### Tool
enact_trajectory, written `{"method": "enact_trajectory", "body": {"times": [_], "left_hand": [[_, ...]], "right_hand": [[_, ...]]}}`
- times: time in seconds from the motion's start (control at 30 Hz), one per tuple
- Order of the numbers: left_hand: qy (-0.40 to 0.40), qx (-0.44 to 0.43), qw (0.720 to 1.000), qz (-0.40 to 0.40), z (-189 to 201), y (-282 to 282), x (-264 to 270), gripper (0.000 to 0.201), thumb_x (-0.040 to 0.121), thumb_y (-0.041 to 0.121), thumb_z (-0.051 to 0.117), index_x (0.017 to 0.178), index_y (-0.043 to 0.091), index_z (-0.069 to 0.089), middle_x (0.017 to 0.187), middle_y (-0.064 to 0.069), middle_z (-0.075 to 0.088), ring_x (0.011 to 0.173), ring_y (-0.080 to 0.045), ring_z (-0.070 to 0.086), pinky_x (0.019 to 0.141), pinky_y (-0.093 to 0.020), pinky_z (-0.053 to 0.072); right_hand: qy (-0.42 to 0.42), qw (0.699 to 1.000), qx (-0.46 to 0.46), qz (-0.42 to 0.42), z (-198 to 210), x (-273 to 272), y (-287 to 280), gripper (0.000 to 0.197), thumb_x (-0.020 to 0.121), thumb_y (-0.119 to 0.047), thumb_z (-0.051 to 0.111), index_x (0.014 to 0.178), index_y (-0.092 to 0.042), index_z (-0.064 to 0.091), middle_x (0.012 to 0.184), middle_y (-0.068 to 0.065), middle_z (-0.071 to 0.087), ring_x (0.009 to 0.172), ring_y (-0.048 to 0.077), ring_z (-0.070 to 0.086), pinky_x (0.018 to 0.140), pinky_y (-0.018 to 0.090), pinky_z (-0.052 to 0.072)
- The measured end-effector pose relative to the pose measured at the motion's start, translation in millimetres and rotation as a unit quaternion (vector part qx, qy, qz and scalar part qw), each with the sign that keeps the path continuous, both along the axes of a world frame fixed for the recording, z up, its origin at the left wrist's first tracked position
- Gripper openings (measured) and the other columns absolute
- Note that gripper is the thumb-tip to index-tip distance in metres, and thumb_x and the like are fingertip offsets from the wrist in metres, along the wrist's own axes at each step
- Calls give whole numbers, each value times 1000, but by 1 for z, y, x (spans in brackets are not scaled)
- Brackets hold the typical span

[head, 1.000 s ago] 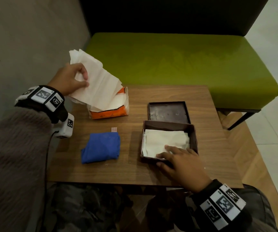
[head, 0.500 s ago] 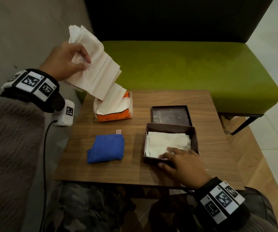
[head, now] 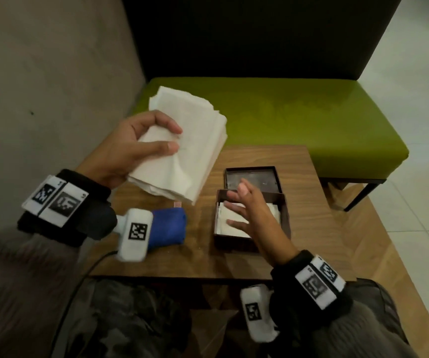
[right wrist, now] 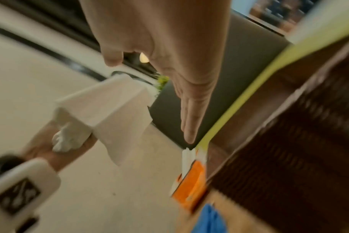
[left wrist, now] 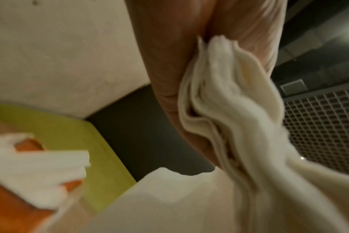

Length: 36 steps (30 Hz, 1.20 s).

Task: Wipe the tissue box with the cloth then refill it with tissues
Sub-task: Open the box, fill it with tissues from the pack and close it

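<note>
My left hand (head: 141, 147) grips a thick stack of white tissues (head: 187, 151) in the air above the table's left side; the same tissues (left wrist: 239, 134) fill the left wrist view. The dark brown tissue box (head: 285, 218) stands open on the table with white tissues (head: 272, 210) inside. My right hand (head: 247, 210) hovers over the box, fingers spread and straight, holding nothing. The box's lid (head: 252, 177) lies just behind it. A folded blue cloth (head: 166, 226) lies left of the box. The orange tissue pack (right wrist: 191, 184) shows in the right wrist view.
The small wooden table (head: 311, 254) stands against a green bench (head: 285, 120) with a dark backrest. A grey wall (head: 40, 86) rises at the left. White floor tiles (head: 420, 177) lie to the right.
My left hand pulled the tissue stack free of the orange pack and carried it right, toward the box. My right hand lifted off the tissues in the box and spread its fingers.
</note>
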<state>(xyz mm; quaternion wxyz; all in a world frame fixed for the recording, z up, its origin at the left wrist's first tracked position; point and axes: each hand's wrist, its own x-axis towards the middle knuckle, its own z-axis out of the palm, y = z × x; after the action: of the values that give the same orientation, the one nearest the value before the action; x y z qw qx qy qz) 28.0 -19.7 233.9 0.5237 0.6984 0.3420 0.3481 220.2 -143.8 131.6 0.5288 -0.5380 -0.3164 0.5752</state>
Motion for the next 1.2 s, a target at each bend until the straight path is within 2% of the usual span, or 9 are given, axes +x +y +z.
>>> {"method": "enact_trajectory", "body": {"times": [0.1,0.2,0.33,0.5,0.67,0.77,0.93,1.03,1.2], "left_hand": [[-35,-36,998,-37,-12,-31,12,23,68,7,74,77,27,65,88,13,66,78,-6,63,60,-19,52],[-39,-59,997,-35,-29,-48,15,23,67,10,77,80,27,69,94,13,67,85,-7,63,65,-20,52],[-15,-70,997,12,-54,-61,11,22,70,9,74,82,27,73,98,17,68,95,-6,62,77,-20,51],[50,-69,996,36,-75,-82,11,18,81,4,68,89,20,72,103,12,67,95,0,61,83,-26,49],[93,-37,995,25,-84,-100,20,19,83,5,65,94,19,69,104,13,62,92,5,56,80,-21,47],[69,-42,996,27,-87,-111,27,21,83,2,64,99,15,67,102,13,59,84,12,55,71,-11,47],[35,-97,994,39,-94,-123,37,22,86,5,61,96,25,64,98,12,60,86,4,59,73,-17,49],[-41,-220,972,71,-95,-131,40,21,94,13,48,94,28,63,92,6,68,89,-13,64,70,-24,53],[-144,-371,916,44,-99,-132,33,49,91,52,35,122,21,57,116,-6,67,104,-19,65,76,-30,57]], "right_hand": [[216,976,-33,2,-8,-2,-2,86,72,-71,56,140,-21,43,136,13,57,122,27,58,90,47,54],[281,960,-10,11,-14,1,-15,103,65,-71,73,144,-13,43,141,16,54,131,36,50,105,55,41],[255,966,15,-28,-18,17,-36,83,57,-45,90,127,-14,60,125,12,67,113,27,64,89,44,57],[117,990,-24,-76,-13,36,-56,46,84,-15,71,127,-4,58,118,16,69,98,27,70,73,36,60],[-2,995,-3,-104,0,36,-66,25,87,-14,68,112,-13,65,100,3,75,87,17,71,73,32,58],[-17,996,16,-90,12,28,-68,13,89,-17,66,103,-17,66,97,0,74,85,14,70,73,29,58],[2,999,28,-27,28,4,-63,15,95,-21,59,104,-12,67,98,3,70,89,19,68,74,32,57],[16,999,38,-2,34,-3,-66,29,98,-30,52,113,-11,67,102,4,73,89,17,71,77,30,58],[-62,981,60,-175,28,20,-80,21,98,-25,53,114,-17,63,110,6,68,94,14,65,74,27,55]]}}
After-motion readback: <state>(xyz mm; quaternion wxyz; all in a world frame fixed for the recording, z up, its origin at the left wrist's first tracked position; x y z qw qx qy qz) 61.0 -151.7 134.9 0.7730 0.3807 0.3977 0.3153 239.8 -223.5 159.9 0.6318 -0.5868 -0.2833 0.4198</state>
